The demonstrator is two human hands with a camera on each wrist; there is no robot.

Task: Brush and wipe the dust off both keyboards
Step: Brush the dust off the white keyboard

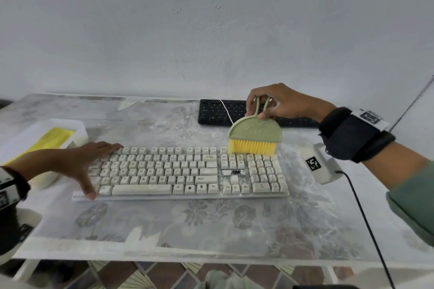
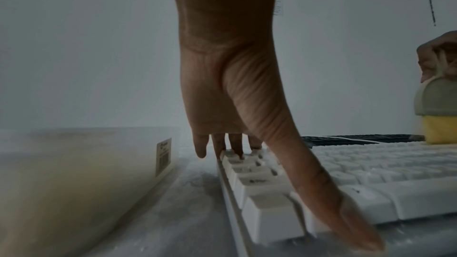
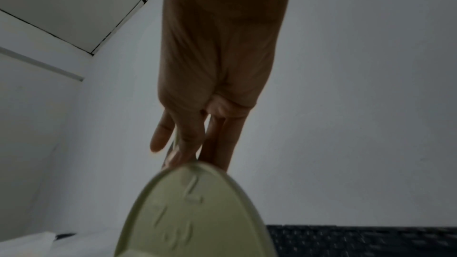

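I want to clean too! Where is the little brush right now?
In the head view, the brush is in the right hand, bristles on the white keyboard's far right corner, before the black keyboard.

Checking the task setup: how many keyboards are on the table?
2. The white keyboard lies nearest the person, under both hands; the black keyboard lies behind it by the wall, partly hidden by the brush.

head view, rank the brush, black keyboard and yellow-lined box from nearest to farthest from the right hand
1. Brush, held in the right hand, bristles on the white keyboard.
2. Black keyboard, just behind that hand, by the wall.
3. Yellow-lined box, far left.
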